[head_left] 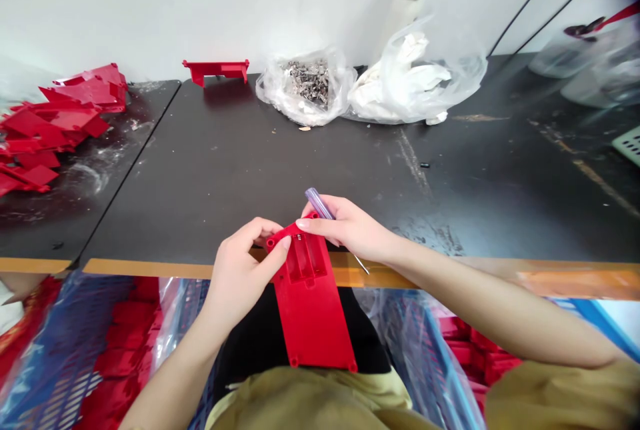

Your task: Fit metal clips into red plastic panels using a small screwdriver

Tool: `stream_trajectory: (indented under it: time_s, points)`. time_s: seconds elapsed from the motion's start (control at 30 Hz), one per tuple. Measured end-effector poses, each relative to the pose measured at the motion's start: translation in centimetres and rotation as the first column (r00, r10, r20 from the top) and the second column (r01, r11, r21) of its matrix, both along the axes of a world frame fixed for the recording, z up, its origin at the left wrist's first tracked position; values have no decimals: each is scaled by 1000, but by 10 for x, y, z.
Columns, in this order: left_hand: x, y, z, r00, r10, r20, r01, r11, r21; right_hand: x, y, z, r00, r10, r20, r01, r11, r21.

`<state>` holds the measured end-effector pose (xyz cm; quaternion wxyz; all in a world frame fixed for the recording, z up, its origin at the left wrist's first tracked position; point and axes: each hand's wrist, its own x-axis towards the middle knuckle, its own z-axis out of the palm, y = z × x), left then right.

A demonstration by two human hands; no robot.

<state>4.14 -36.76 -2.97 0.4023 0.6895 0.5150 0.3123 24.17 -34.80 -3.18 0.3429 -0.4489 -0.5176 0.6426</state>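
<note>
A flat red plastic part rests over my lap with its far end at the table's front edge. My left hand grips that far end, thumb pressed on its left corner. My right hand is closed round a screwdriver with a clear purple handle; its thin metal shaft pokes out below my wrist. The right index fingertip touches the top edge of the red part, near a small metal piece set in its recess.
A dark table bears a clear bag of small metal pieces, a bag of white items, one red part by the wall and a pile of red parts at left. Blue crates with red parts stand below.
</note>
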Motion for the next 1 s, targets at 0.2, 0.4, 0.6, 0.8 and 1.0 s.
stream_trajectory:
  time_s: [0.2, 0.4, 0.6, 0.8, 1.0]
  points:
    - [1, 0, -6, 953, 45, 298, 58, 944, -326, 1, -1, -2, 1000, 5, 9, -5, 1000, 18]
    - [1, 0, -10, 949, 61, 309, 38, 952, -304, 1, -1, -4, 1000, 7, 11, -7, 1000, 26]
    - [0, 1, -12, 959, 38, 281, 42, 960, -276, 1, -1, -4, 1000, 14, 12, -14, 1000, 27]
    - [0, -3, -3, 986, 76, -151, -7, 911, 412, 1, 0, -3, 999, -28, 33, 28, 1000, 14]
    - [4, -5, 2, 909, 148, -390, 170, 723, 670, 0, 0, -3, 998, -23, 57, 22, 999, 34]
